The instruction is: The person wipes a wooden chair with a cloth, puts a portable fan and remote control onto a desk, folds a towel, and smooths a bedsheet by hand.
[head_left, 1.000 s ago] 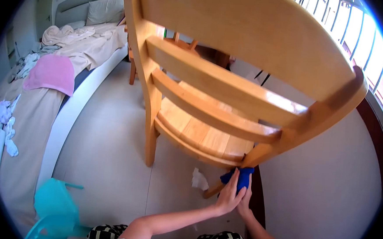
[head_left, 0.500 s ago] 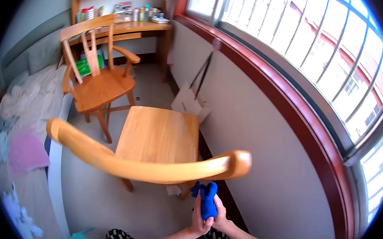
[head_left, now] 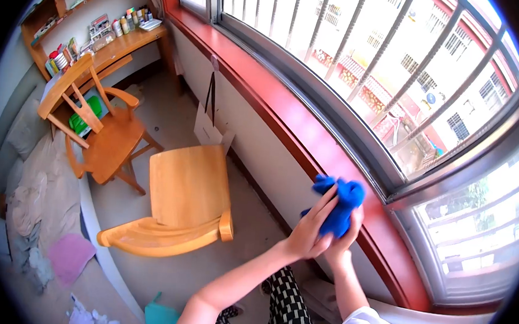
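A bunched blue cloth [head_left: 341, 211] is squeezed between my two hands, just over the red window sill [head_left: 361, 195]. My left hand [head_left: 307, 235] closes on its left side, fingers along the cloth. From the right, my right hand [head_left: 347, 236] wraps round the same cloth. Loose folds stick out above the fingers, slightly blurred. Whether the cloth touches the sill I cannot tell.
A wooden chair [head_left: 189, 187] stands left of me, and an armchair [head_left: 109, 144] behind it faces the desk [head_left: 130, 38]. A bed [head_left: 37, 202] runs along the left. The barred window [head_left: 361, 55] is to the right. A paper bag [head_left: 207, 126] hangs on the wall.
Both hands have risen with the blue cloth, from beside the chair back up to the sill. My view has turned right towards the window, and the chair now sits further left.
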Motion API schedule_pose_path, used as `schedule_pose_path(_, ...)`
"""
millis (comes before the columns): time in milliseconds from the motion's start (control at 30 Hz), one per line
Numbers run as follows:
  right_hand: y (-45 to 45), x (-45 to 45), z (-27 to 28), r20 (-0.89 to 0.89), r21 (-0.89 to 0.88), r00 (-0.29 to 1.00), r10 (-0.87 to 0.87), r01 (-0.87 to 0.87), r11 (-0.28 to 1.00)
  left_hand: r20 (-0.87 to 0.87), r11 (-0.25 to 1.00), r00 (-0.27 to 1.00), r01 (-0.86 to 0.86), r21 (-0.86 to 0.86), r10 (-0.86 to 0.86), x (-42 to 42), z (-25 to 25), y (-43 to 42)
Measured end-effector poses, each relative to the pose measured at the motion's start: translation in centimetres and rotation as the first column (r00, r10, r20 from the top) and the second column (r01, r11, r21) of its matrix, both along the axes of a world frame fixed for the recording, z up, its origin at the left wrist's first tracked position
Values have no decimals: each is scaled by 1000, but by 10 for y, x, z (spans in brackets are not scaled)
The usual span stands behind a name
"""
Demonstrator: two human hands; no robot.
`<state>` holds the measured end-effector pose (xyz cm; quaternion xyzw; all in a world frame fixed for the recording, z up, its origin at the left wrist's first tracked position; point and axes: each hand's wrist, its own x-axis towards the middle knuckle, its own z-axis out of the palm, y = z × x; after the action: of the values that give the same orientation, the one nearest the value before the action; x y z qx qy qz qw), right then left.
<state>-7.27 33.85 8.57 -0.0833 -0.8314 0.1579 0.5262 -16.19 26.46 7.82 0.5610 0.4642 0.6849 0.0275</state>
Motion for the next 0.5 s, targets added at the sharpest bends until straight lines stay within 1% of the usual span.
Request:
schedule_pose_path(33, 19, -6, 17, -18, 16, 997, -72, 72, 997, 11, 1000, 1000, 13, -24, -12, -6, 20, 20)
schedule_pose_path(67, 37, -6, 34, 39, 17, 984, -173, 172, 985, 25, 999, 999, 23, -46, -21, -11, 37, 40)
schedule_pose_path(100, 58, -12, 42, 38, -17, 977, -208, 209, 978, 50, 995, 998, 28, -100, -23, -18, 51, 59)
schedule_pose_path(133, 75, -19, 48, 115, -84, 961, -251, 261, 962, 77, 988, 997, 34, -153, -22, -25, 60, 76)
schedule_pose_path(200, 115, -27, 50, 374, -151, 904, -207, 279, 948, -23, 920, 987, -158, -359, 160, -29, 52, 106)
schedule_pose_path(233, 129, -26, 44, 532, -85, 821, -208, 296, 951, -51, 878, 981, -191, -438, 188, -31, 45, 109)
schedule_pose_path(267, 139, -26, 38, 668, -14, 713, -213, 298, 954, -33, 874, 979, -193, -446, 200, -31, 44, 104)
schedule_pose_path(300, 140, -25, 33, 724, 43, 639, -260, 335, 941, -4, 859, 981, -173, -482, 195, -33, 50, 93)
schedule_pose_path(333, 134, -26, 41, 692, 51, 665, -280, 342, 938, 28, 842, 982, -148, -519, 189, -33, 57, 74)
schedule_pose_path(367, 127, -26, 49, 656, 12, 711, -254, 327, 945, 77, 834, 974, -139, -534, 212, -35, 64, 55)
schedule_pose_path(400, 121, -27, 54, 618, -26, 752, -230, 312, 950, 46, 833, 958, -221, -507, 283, -39, 64, 35)
schedule_pose_path(433, 112, -27, 51, 550, -108, 814, -187, 291, 951, 68, 795, 939, -245, -554, 336, -44, 63, 12)
schedule_pose_path(467, 98, -29, 51, 514, -186, 850, -112, 238, 953, 94, 748, 907, -276, -604, 411, -49, 63, -13)
schedule_pose_path(500, 79, -33, 45, 472, -355, 881, 17, 173, 919, 89, 718, 870, -338, -609, 485, -57, 59, -37)
